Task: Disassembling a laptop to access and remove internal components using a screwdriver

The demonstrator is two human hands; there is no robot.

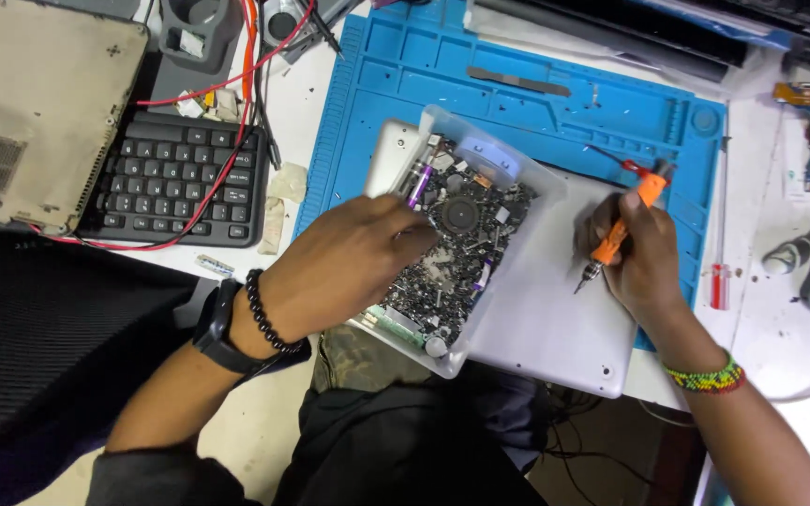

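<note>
— Screws by the hundred, we'd say: the clear plastic tray (508, 201) sits on a grey laptop lid (555, 319) over the blue mat (517, 103), and our left hand (349, 267) dips in, fingers curled over the small parts (466, 244); whether it has pinched anything we cannot tell.

— And our right hand (635, 258) is closed round the orange screwdriver (616, 234).

— We judge it light, stiff, a bit slick; hold it mid-handle.

— Its length runs diagonally, tip down-left toward the tray, cap up-right.

— The tiny parts look fiddly, easy to spill.
</note>
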